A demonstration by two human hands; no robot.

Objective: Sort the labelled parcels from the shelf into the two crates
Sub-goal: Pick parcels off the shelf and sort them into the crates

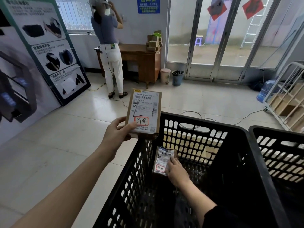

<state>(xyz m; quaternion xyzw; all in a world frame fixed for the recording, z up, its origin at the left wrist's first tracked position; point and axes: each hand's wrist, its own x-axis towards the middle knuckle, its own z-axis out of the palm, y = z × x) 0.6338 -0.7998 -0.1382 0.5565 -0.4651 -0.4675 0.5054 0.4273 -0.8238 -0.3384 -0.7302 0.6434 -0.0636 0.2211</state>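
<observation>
My left hand (pixel 117 133) grips a flat brown parcel (pixel 144 106) by its lower left corner, upright in the air just left of the near black crate (pixel 194 119). Its white label carries a red-framed handwritten mark. My right hand (pixel 176 171) reaches down inside that crate and holds a smaller brown parcel (pixel 162 157) with a similar label, low near the crate's left wall. A second black crate (pixel 279 134) stands directly to the right.
A metal shelf (pixel 286 102) with cardboard boxes stands at the right. A person (pixel 110 51) stands at a wooden desk (pixel 144 58) ahead. A poster board (pixel 47 46) leans at the left. Two bins (pixel 177 78), a water jug (pixel 267 89) and floor cables lie beyond.
</observation>
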